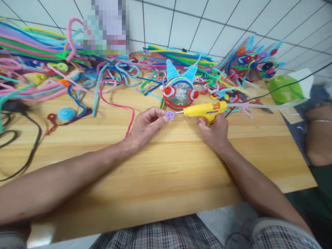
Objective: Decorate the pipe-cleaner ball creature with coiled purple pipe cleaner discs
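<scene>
One purple coil between left fingers

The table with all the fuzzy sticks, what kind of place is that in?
Probably a craft room or small workshop. Fuzzy sticks are piled on the wooden table, the right hand holds a yellow glue gun, and a face with blue ears stands there.
</scene>
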Available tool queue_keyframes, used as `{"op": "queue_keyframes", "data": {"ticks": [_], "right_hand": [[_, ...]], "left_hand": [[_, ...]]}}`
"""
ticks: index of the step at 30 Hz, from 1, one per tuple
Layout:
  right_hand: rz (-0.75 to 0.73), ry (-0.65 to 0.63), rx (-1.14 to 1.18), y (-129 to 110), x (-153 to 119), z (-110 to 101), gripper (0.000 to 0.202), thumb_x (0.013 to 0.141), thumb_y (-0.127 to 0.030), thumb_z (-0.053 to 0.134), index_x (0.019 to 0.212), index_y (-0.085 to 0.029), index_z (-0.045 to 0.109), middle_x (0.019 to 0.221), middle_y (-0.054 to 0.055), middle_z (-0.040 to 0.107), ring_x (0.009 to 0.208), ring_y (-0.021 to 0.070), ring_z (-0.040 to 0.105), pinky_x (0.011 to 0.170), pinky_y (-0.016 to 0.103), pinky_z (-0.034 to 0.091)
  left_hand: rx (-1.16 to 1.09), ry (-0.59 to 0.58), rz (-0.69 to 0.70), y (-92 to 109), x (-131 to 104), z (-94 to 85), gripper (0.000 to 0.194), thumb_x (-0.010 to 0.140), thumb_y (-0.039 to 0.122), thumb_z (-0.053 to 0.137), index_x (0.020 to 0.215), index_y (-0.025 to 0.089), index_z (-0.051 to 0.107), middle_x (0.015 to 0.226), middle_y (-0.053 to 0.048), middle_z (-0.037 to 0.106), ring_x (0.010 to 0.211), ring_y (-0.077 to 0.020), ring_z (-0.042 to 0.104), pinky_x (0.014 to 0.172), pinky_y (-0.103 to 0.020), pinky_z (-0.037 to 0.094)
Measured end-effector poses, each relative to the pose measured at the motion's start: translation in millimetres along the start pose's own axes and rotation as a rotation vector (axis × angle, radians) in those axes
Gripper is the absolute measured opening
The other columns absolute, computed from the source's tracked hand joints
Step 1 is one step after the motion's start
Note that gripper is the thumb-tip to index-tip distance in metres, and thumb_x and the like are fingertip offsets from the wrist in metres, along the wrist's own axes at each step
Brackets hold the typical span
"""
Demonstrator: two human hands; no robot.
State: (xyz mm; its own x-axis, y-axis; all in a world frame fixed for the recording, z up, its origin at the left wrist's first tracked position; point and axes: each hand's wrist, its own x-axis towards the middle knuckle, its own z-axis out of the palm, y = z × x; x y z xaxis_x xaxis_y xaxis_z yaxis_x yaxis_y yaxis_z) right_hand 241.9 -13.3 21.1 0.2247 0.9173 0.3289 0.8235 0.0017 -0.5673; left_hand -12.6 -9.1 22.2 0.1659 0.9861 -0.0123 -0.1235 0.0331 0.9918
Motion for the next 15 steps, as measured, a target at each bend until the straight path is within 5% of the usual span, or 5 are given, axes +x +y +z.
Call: {"op": "queue_keyframes", "data": {"ticks": [15], "right_hand": [[-0.006,0.020,0.004,1.4,-0.5,1.6,0.020,0.075,-0.039,0.068,0.069,-0.024,0.055,0.061,0.001,0.059,0.060,0.0201,0.058,0.064,0.038,0.051]], "left_hand": [[0.013,-0.012,0.017,-3.9,0.8,-2.6,0.033,0.081,0.047,0.092,0.086,0.020,0.073,0.065,0.004,0.059,0.057,-0.0092,0.047,0.053,-0.023,0.036]]}}
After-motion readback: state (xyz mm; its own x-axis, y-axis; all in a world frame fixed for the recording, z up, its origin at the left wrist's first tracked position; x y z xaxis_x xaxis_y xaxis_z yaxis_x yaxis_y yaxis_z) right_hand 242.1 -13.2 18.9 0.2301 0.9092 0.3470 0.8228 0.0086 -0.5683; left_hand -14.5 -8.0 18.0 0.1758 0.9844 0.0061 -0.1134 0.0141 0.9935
